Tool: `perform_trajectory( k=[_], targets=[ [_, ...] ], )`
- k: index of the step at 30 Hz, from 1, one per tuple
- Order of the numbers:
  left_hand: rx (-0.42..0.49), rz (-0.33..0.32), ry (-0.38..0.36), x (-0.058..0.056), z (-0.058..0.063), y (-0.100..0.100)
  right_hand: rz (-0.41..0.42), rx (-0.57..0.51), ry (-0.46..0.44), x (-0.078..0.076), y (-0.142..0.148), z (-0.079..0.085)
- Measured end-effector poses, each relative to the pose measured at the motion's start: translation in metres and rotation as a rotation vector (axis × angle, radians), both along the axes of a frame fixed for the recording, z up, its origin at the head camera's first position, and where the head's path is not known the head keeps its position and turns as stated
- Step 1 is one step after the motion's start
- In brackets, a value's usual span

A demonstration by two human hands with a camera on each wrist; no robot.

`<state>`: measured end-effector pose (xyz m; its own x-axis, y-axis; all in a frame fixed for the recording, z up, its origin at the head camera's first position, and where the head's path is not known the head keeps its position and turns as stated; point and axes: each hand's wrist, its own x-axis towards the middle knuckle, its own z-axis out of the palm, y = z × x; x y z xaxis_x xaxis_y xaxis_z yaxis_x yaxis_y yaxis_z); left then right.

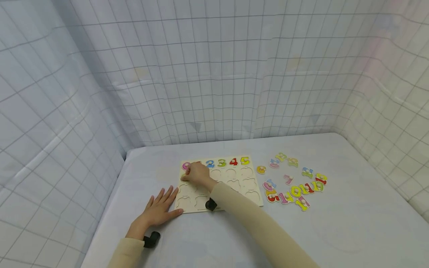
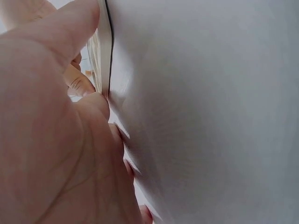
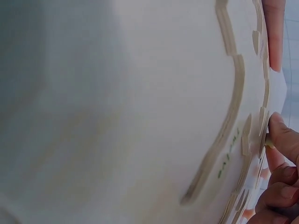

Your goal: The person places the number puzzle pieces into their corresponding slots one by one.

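Observation:
A wooden number puzzle board (image 1: 205, 204) lies on the table, its top row filled with coloured numerals. My right hand (image 1: 197, 174) reaches over it to the left end of the second row. There its thumb and finger pinch the small knob of a puzzle piece (image 3: 268, 141), close against the board; the hand hides most of the piece, including its numeral. My left hand (image 1: 160, 209) rests flat at the board's left side with fingers spread. Its thumb lies at the lower left corner, as the board's edge (image 2: 106, 56) in the left wrist view also shows.
Several loose number pieces (image 1: 296, 191) lie scattered to the right of the board, with a yellow-orange 6 (image 1: 261, 169) nearest its edge. The table (image 1: 352, 230) wears a white cloth, and white grid-patterned curtains (image 1: 214, 74) enclose it at the back and sides.

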<state>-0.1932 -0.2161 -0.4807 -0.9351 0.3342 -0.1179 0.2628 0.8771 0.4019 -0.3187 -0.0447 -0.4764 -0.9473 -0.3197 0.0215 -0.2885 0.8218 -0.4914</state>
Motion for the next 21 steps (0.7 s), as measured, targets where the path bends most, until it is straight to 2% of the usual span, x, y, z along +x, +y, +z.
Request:
perform_trajectory(
  k=[8, 15, 21],
  targets=[
    [0.010, -0.016, 0.003, -0.003, -0.008, -0.004, 0.018, 0.030, 0.006, 0.002, 0.000, 0.005],
    [0.018, -0.002, -0.025, -0.001, 0.001, 0.000, 0.133, 0.104, -0.021, 0.005, 0.013, 0.015],
    [-0.006, 0.007, -0.033, -0.001, 0.003, 0.001, 0.177, 0.081, 0.007, 0.008, 0.045, 0.018]
  ],
)
